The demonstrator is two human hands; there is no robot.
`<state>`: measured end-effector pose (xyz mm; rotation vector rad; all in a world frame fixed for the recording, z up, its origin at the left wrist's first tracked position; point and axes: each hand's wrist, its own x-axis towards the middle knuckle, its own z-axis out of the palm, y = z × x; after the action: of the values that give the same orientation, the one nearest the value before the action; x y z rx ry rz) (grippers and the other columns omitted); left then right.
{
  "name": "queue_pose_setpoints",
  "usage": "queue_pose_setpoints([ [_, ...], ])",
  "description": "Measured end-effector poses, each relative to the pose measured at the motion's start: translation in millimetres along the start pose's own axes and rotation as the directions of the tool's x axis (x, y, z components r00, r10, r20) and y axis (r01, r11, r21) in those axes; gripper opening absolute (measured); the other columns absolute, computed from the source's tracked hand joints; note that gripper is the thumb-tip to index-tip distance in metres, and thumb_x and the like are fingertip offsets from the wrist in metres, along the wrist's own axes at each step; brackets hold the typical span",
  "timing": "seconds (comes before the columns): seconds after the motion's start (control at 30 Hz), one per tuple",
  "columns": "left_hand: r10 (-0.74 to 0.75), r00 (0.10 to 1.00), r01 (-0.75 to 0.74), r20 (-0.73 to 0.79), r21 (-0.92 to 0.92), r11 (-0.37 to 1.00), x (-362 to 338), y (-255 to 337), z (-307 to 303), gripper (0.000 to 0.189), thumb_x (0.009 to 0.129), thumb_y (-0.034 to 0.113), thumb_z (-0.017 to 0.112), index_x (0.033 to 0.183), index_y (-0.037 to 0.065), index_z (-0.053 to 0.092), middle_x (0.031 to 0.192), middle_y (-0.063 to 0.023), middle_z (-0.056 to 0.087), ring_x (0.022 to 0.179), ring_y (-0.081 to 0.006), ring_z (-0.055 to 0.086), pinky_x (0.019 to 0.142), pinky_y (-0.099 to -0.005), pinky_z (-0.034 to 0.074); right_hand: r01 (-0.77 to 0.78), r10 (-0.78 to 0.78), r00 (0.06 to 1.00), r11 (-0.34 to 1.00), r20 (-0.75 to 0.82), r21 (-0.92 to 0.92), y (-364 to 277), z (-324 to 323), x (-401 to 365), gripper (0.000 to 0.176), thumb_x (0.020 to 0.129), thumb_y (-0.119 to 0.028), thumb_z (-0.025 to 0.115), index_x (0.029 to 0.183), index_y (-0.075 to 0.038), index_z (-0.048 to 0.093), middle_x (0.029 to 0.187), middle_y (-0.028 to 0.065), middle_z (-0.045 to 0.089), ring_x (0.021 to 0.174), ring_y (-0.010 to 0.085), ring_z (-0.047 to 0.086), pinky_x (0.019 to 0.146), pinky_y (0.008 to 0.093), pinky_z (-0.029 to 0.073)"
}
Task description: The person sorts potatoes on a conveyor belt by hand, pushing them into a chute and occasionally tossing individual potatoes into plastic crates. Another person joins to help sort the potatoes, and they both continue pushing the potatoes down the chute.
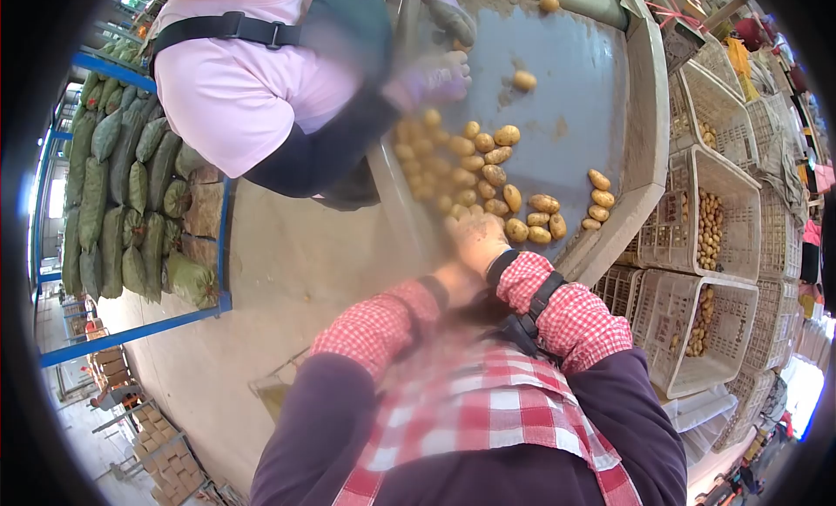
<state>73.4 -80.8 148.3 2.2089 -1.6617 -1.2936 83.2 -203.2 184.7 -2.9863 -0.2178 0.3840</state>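
Observation:
Many potatoes [488, 174] lie on the grey surface of a sorting table [575, 88], bunched toward its left side. My right hand [477, 239] is at the near edge of the pile, its fingertips beside the nearest potatoes; whether it holds one is hidden. Close to its left is my left hand [455, 275], blurred and partly covered by the right hand, so its fingers do not show clearly. A short row of potatoes [600, 198] rests along the right rim. Two single potatoes [524, 80] lie farther up the table.
A co-worker [226, 97] stands at the upper left, with gloved hands [440, 77] over the table's left side. Plastic crates [727, 219] holding potatoes stand at the right. Filled green sacks [131, 192] are stacked in a blue frame [131, 336] at the left.

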Motion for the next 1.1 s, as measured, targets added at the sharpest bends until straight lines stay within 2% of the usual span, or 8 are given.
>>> queue_pose_setpoints([
  [0.1, -0.203, 0.979, 0.203, 0.009, -0.081, 0.976, -7.5, 13.0, -39.9, 0.041, 0.1, 0.04, 0.056, 0.128, 0.014, 0.071, 0.118, -0.013, 0.074, 0.108, -0.0283, 0.071, 0.102, -0.036, 0.053, -0.01, 0.023, 0.976, 0.998, -0.216, 0.058, 2.0, -18.3, 27.5, 0.026, 0.091, -0.015, 0.062, 0.116, -0.012, 0.068, 0.116, 0.0071, 0.067, 0.117, 0.0256, 0.062, 0.086, 0.039, 0.055],
  [0.23, 0.062, 0.916, -0.035, -0.396, 0.076, 0.997, 17.5, -23.3, 13.8, 0.041, 0.098, 0.037, 0.058, 0.128, 0.012, 0.071, 0.118, -0.0143, 0.074, 0.104, -0.0293, 0.071, 0.098, -0.0375, 0.055, -0.027, 0.065, 0.946, 0.992, -0.317, 0.123, 0.7, 11.4, 110.6, 0.034, 0.092, -0.016, 0.063, 0.126, -0.013, 0.065, 0.124, 0.0056, 0.065, 0.122, 0.0264, 0.06, 0.092, 0.0386, 0.054],
  [0.4, -0.02, 0.978, 0.032, -0.206, 0.054, 0.998, 8.9, -22.2, 0.1, 0.04, 0.098, 0.03, 0.057, 0.13, 0.01, 0.069, 0.118, -0.0157, 0.072, 0.105, -0.0325, 0.07, 0.096, -0.041, 0.055, -0.136, 0.135, 0.988, 0.991, 0.08, 0.012, -22.6, -14.5, 113.7, 0.038, 0.094, -0.019, 0.066, 0.132, -0.019, 0.065, 0.13, 0.0032, 0.065, 0.126, 0.0238, 0.06, 0.096, 0.0396, 0.053],
  [0.53, -0.037, 0.996, 0.041, -0.078, 0.055, 0.998, 6.1, -14.4, -3.7, 0.04, 0.097, 0.025, 0.057, 0.132, 0.009, 0.067, 0.118, -0.0168, 0.071, 0.106, -0.035, 0.069, 0.094, -0.0439, 0.055, 0.073, -0.061, 0.974, 0.996, 0.217, -0.052, 1.8, -31.2, 84.4, 0.036, 0.094, -0.019, 0.065, 0.13, -0.016, 0.065, 0.121, 0.0044, 0.067, 0.119, 0.0261, 0.065, 0.093, 0.0417, 0.055],
  [0.67, 0.048, 0.996, -0.036, -0.073, 0.155, 0.987, 4.2, 0.4, -22.6, 0.038, 0.097, 0.021, 0.054, 0.131, 0.01, 0.066, 0.125, -0.0153, 0.068, 0.11, -0.0355, 0.066, 0.092, -0.0457, 0.055, -0.089, 0.079, 0.996, 0.954, 0.047, 0.285, 18.7, -35.6, 75.1, 0.025, 0.092, -0.017, 0.064, 0.117, -0.013, 0.067, 0.117, 0.0119, 0.066, 0.115, 0.0273, 0.065, 0.094, 0.0394, 0.055],
  [0.8, 0.086, 0.933, -0.108, -0.35, -0.044, 0.993, 24.4, -15.3, 19.2, 0.035, 0.101, 0.017, 0.046, 0.129, 0.012, 0.066, 0.128, -0.0104, 0.067, 0.117, -0.0314, 0.063, 0.098, -0.0435, 0.053, 0.254, -0.163, 0.884, 0.954, -0.438, 0.157, 40.1, -41.6, 136.4, 0.034, 0.086, -0.025, 0.073, 0.116, -0.012, 0.067, 0.118, 0.0104, 0.065, 0.113, 0.0268, 0.063, 0.094, 0.0397, 0.054],
  [0.93, 0.035, 0.944, -0.064, -0.328, -0.078, 0.995, -15.3, 14.3, -51.8, 0.036, 0.102, 0.014, 0.042, 0.13, 0.01, 0.064, 0.129, -0.0081, 0.066, 0.122, -0.029, 0.06, 0.107, -0.0407, 0.046, 0.096, -0.072, 0.976, 0.989, -0.205, 0.112, 30.7, -105.6, 180.9, 0.04, 0.083, -0.026, 0.079, 0.118, -0.012, 0.068, 0.12, 0.0085, 0.065, 0.112, 0.0252, 0.064, 0.093, 0.0378, 0.055],
  [1.1, 0.073, 0.876, -0.097, -0.476, -0.027, 0.995, 2.4, 1.3, -16.1, 0.033, 0.1, 0.015, 0.046, 0.126, 0.011, 0.066, 0.124, -0.0077, 0.067, 0.119, -0.0277, 0.061, 0.108, -0.0396, 0.045, 0.04, -0.019, 0.995, 0.976, -0.102, 0.213, 33.5, -95.5, 208.7, 0.02, 0.087, -0.011, 0.069, 0.106, -0.007, 0.075, 0.106, 0.0149, 0.071, 0.108, 0.0317, 0.069, 0.094, 0.0426, 0.056],
])
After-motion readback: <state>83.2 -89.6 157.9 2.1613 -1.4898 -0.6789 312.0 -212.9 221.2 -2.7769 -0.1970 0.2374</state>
